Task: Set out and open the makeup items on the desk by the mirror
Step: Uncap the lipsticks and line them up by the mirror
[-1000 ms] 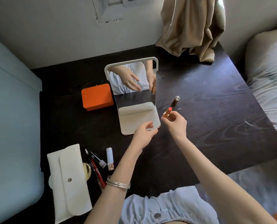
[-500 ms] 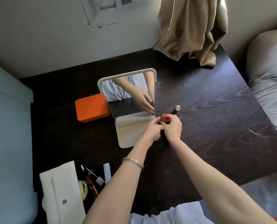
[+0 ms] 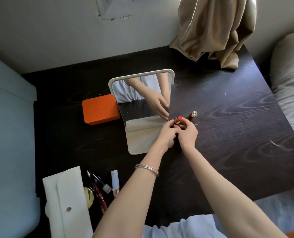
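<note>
Both hands on the lipstick [image 3: 178,120], red tip up, uncapped, just right of the mirror [image 3: 142,107] base. Right hand [image 3: 187,133] fingers curl round the tube; left hand [image 3: 167,134] fingertips pinch it from the left side. Lipstick cap [image 3: 193,115] stands on the dark desk [image 3: 228,134] just beyond the right hand. Silver bangles [image 3: 147,169] on left wrist. Orange box [image 3: 99,109] left of mirror, touching its edge. Near-left: white pouch [image 3: 65,201], gold compact [image 3: 88,196], red pencil [image 3: 100,196], pale blue tube [image 3: 115,180] lying together. Beige curtain [image 3: 211,31] drapes onto desk's far edge.
</note>
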Tool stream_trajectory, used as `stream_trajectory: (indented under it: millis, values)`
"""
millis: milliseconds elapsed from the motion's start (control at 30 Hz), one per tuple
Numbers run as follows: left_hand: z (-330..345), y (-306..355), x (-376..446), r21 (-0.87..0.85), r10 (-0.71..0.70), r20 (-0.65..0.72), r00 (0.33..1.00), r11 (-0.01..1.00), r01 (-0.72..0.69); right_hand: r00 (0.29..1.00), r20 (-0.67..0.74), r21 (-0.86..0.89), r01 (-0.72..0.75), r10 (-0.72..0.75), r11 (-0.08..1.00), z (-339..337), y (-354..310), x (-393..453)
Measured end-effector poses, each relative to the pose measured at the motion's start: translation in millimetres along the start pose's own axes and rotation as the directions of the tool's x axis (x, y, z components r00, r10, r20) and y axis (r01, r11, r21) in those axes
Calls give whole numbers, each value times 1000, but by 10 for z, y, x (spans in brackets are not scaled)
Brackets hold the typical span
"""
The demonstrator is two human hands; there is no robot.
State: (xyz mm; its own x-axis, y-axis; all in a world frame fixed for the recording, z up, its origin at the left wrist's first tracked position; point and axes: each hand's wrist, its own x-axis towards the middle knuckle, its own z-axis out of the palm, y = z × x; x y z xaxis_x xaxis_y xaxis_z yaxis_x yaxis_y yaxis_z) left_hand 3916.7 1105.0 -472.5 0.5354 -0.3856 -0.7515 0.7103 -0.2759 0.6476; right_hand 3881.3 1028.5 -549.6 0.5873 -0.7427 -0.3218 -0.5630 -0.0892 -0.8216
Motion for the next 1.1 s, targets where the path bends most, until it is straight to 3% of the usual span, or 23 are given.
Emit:
stream_trajectory:
  millis: [133, 200, 267, 333, 433, 500, 600, 667, 767, 933, 1000, 1033, 1100]
  values:
    - [-152, -224, -30, 154, 52, -120, 991, 987, -33, 998, -16, -30, -58, 58, 998, -116, 13, -236]
    - [-314, -404, -225, 246, 88, -106, 990, 968, -59, 998, 27, -21, -56, 56, 998, -172, 27, -460]
    - [-534, -626, -454, 318, 82, -97, 992, 947, -47, 985, 164, -12, -53, 54, 999, -176, 27, -701]
    - [-801, -844, -658, 362, 126, -207, 970, 931, -43, 933, 354, -29, -60, 67, 998, -95, 26, -919]
    - [-1184, -1083, -890, 432, 196, -443, 875, 902, 16, 769, 630, -130, -27, 103, 991, 98, 5, -1189]
    - [-1353, -1196, -1008, 556, 255, -550, 795, 823, 120, 638, 756, -211, 26, 146, 977, 222, -20, -1346]
    - [-1466, -1284, -1096, 767, 346, -574, 742, 545, 340, 524, 826, -302, 99, 208, 948, 347, -28, -1536]
    - [-1470, -1315, -1084, 794, 296, -578, 761, 422, 438, 498, 834, -331, 110, 237, 937, 380, -3, -1617]
    - [-1461, -1344, -1047, 780, 236, -602, 763, 378, 498, 491, 832, -351, 108, 257, 930, 355, 34, -1675]
    - [-1380, -1342, -975, 824, 270, -565, 779, 228, 519, 502, 827, -338, 85, 253, 937, 292, 77, -1657]
    - [-1358, -1292, -962, 806, 215, -574, 790, 318, 499, 510, 826, -316, 63, 241, 947, 268, 85, -1655]
    - [-1349, -1274, -969, 766, 171, -587, 791, 432, 475, 515, 828, -293, 59, 223, 954, 253, 83, -1661]
    - [-1341, -1250, -979, 557, 37, -562, 826, 755, 345, 514, 844, -217, 63, 155, 974, 219, 54, -1675]
